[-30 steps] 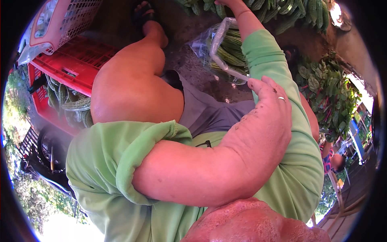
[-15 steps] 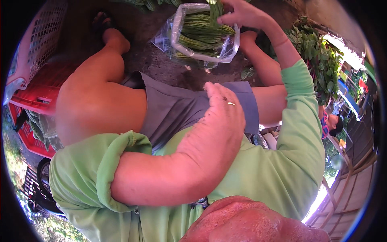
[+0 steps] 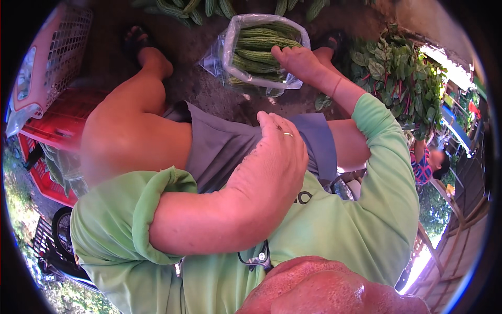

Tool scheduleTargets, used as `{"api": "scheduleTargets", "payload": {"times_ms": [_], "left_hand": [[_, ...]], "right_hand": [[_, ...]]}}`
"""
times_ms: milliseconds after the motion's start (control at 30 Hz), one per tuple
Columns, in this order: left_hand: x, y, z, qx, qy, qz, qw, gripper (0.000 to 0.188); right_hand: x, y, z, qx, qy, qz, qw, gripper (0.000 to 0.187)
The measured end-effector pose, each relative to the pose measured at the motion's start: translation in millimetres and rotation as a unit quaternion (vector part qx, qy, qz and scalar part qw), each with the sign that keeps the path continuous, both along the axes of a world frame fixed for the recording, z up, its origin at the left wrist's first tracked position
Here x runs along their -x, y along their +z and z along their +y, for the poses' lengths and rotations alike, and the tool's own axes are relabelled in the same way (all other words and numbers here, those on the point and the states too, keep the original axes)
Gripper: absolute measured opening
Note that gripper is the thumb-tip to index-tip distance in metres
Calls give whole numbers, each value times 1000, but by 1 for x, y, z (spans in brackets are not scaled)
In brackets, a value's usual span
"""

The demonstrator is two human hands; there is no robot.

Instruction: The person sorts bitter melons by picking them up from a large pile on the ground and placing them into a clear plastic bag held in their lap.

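A plastic-lined container [image 3: 228, 52], its clear bag folded over the rim, stands on the ground between my feet. Long, ridged, light-striped bitter gourds [image 3: 256, 56] lie packed inside it. My right hand [image 3: 302, 64] reaches over the container's right side. Its fingers are curled down onto a gourd near the top, and the fingertips are partly hidden. Across my body, above my lap, hangs my left hand [image 3: 286, 149], with a ring on one finger. Its fingers are stretched out side by side and hold nothing visible.
More gourds [image 3: 209, 7] lie beyond the container. Leafy greens with reddish stems [image 3: 400, 78] are piled at the right. Red crates [image 3: 65, 118] and a pink perforated basket [image 3: 67, 52] stand at the left. Another person [image 3: 422, 166] is at the far right.
My right hand has come down and nearer, from above the container's far edge with a gourd onto the gourds inside. My left hand has shifted slightly left.
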State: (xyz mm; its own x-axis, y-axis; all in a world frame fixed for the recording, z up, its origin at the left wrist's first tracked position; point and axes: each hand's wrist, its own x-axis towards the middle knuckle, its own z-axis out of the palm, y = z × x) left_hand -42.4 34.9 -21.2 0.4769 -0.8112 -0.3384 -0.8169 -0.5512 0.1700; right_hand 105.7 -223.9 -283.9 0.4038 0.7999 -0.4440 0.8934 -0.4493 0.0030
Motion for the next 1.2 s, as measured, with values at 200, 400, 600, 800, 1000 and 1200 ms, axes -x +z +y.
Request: {"api": "scheduleTargets", "payload": {"times_ms": [200,400,600,800,1000,1200], "left_hand": [[-19,25,15,56,62,51,995,52],[-15,8,3,14,64,-26,998,51],[-24,3,-1,20,111,-114,987,53],[-34,9,17,19,100,3,995,53],[-24,5,17,11,102,-33,994,50],[-19,8,13,7,87,-32,996,51]], "right_hand": [[-50,14,40,-96,-84,154,980,9],[-167,33,147,-259,-155,49,952,28],[-219,-36,206,-209,-330,44,920,47],[-222,-42,233,-115,-502,163,841,44],[-227,-22,156,-304,-521,454,655,41],[-203,19,81,-349,-524,604,488,38]]}}
